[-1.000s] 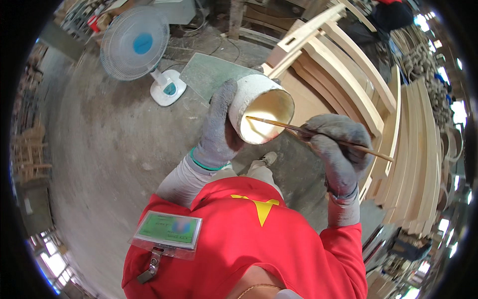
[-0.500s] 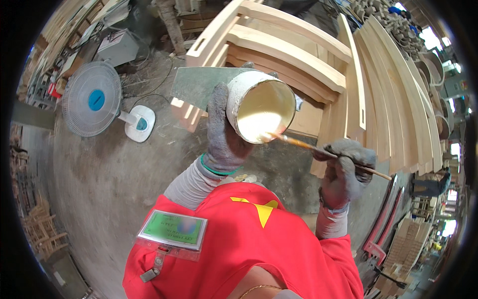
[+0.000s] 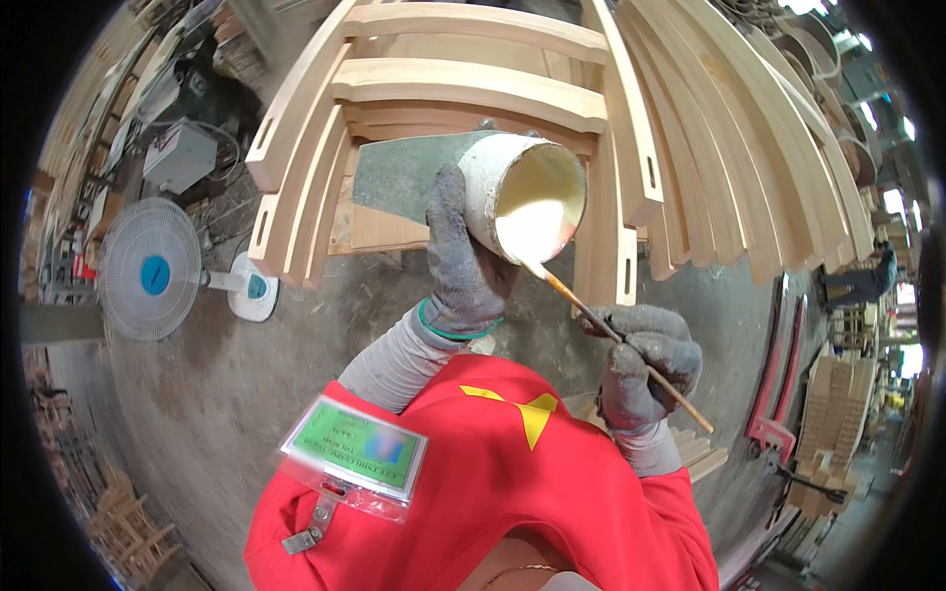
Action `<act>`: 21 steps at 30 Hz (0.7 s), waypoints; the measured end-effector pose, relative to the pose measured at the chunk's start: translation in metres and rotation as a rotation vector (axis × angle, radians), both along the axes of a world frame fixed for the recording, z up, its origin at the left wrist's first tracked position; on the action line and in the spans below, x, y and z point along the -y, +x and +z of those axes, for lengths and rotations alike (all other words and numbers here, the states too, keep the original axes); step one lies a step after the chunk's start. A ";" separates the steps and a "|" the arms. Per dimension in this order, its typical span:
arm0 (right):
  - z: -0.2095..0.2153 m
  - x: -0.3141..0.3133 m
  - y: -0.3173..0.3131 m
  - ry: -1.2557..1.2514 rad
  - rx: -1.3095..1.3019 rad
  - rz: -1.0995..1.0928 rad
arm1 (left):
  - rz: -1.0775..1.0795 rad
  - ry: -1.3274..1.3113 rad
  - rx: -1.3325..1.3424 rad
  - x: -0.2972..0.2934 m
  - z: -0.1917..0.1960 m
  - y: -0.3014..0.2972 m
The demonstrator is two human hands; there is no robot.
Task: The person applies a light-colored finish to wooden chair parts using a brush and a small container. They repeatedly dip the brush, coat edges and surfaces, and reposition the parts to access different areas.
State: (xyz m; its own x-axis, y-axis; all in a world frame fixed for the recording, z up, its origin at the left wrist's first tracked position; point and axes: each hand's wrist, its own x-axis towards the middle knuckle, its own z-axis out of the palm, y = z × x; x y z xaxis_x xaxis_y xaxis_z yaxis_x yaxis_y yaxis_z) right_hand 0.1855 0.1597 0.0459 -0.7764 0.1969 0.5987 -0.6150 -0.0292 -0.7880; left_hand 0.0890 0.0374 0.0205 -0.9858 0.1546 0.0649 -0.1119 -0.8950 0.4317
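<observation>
My L hand [image 3: 463, 266], in a grey glove w/ green trim at the cuff, is wrapped round a cup [image 3: 482, 187]: thumb up its near side, fingertips peeking over the far edge, spread only as wide as the cup itself. Cup's out in front of my chest, tilted, mouth toward me & R. It's round, w/ rough whitish crust outside, smoother cream wall inside, white liquid [image 3: 532, 225] pooled low. My R hand [image 3: 642, 364], also grey-gloved & stained, is pinched closed on 1 thin wooden stick [image 3: 569, 291], its white-coated tip at the cup's lower rim, bare end poking out past the glove.

Flat grey-green plate [image 3: 399, 182] behind the cup; can't quite tell if my L fingers grip it too.

Writing: ID badge [image 3: 360, 448] on my red top [image 3: 473, 483], a green card w/ printed lines upside down & a blurred photo patch, in clear plastic w/ metal clip [image 3: 313, 530]. Yellow pointed emblem [image 3: 534, 419] beside it.

Beyond: pale, smooth wood frame [image 3: 473, 81], curved rails across, slots in the post ends; long curved boards [image 3: 729, 138] R; fan [image 3: 150, 268] L, round mesh grille, blue hub; grey floor [image 3: 246, 394].
</observation>
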 end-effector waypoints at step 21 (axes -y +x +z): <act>-0.020 -0.081 0.011 0.120 0.716 -0.821 | -0.474 -0.077 0.321 -0.002 -0.066 -0.079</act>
